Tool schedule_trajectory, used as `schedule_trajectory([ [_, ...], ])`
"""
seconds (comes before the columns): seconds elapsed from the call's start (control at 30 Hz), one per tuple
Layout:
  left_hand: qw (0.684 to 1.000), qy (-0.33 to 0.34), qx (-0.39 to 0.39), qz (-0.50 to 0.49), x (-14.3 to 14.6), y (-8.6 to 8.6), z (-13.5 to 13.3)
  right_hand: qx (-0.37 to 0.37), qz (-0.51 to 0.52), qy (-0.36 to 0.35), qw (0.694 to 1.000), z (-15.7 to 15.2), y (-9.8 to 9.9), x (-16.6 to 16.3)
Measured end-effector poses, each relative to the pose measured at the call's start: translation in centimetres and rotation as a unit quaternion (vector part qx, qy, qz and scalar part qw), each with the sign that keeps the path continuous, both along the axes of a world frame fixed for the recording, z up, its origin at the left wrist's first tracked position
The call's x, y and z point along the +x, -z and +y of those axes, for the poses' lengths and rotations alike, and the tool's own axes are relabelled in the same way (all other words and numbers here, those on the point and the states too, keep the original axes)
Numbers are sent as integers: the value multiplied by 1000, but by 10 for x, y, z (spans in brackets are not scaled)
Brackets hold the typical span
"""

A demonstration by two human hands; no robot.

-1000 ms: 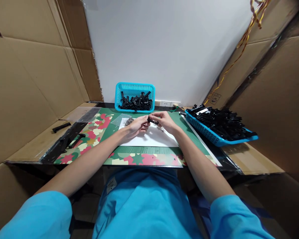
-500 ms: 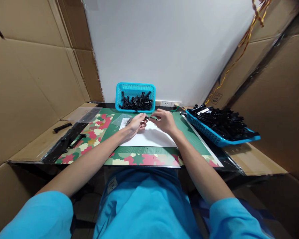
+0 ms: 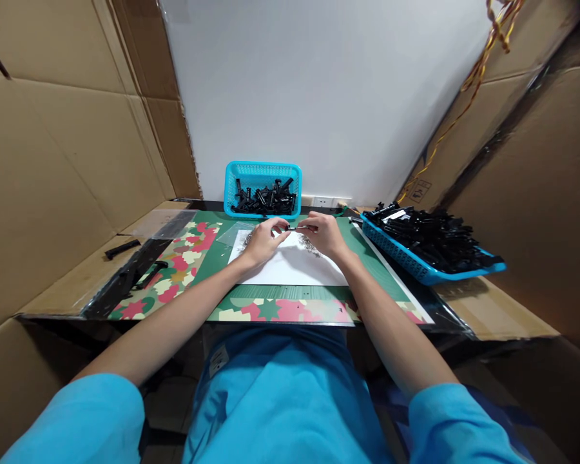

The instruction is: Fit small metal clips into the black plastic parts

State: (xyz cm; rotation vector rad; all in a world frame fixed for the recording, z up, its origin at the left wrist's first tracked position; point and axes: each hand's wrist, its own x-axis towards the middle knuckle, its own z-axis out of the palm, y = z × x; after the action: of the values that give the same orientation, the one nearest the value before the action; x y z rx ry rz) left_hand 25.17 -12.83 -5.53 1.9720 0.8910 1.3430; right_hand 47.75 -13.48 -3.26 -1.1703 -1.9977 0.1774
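My left hand (image 3: 265, 242) is closed over the white sheet (image 3: 290, 270), thumb and forefinger pinching a small black part (image 3: 289, 227). Facing it, my right hand (image 3: 323, 234) is closed in a pinch on a thin, shiny, stick-like piece (image 3: 299, 227) whose tip meets the black part. Its exact kind is too small to make out. Tiny metallic bits (image 3: 309, 245) lie loose on the sheet below my right hand, and more small bits (image 3: 245, 240) show by my left hand.
A blue basket (image 3: 263, 166) with black plastic parts stands against the wall. At the right, another blue basket (image 3: 415, 264) is heaped with black parts. Several black pieces (image 3: 122, 249) lie at the left. A green mat (image 3: 372, 258) covers the table; cardboard walls (image 3: 58, 148) flank it.
My left hand has turned, its fingers now arched over the black part. My right hand has shifted slightly right, uncovering more metallic bits on the sheet.
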Motion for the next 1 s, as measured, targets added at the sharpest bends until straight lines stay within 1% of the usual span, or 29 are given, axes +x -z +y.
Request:
schedule_trajectory([
  [0.13, 999, -17, 28, 32, -1, 0, -3, 10, 4, -13, 1000, 1, 2, 0],
  [0.23, 998, -32, 47, 36, -3, -1, -3, 31, 26, -18, 999, 2, 2, 0],
  [0.37, 996, -74, 57, 6, -6, -1, 3, 34, 37, 29, 998, 2, 1, 1],
  [0.43, 994, -94, 48, -27, -8, -1, 8, 14, 8, 62, 998, 3, 3, 1],
  [0.53, 992, -107, 25, -67, -10, 1, 14, -54, -56, 96, 992, 4, 9, 2],
  [0.63, 992, -105, 19, -74, -9, 2, 16, -108, -93, 119, 983, 7, 16, 0],
  [0.8, 993, -78, -14, -91, -5, 2, 13, -119, -104, 146, 977, 9, 24, -5],
  [1.0, 992, -60, -61, -91, -5, 5, 12, -131, -120, 129, 976, 8, 25, -10],
])
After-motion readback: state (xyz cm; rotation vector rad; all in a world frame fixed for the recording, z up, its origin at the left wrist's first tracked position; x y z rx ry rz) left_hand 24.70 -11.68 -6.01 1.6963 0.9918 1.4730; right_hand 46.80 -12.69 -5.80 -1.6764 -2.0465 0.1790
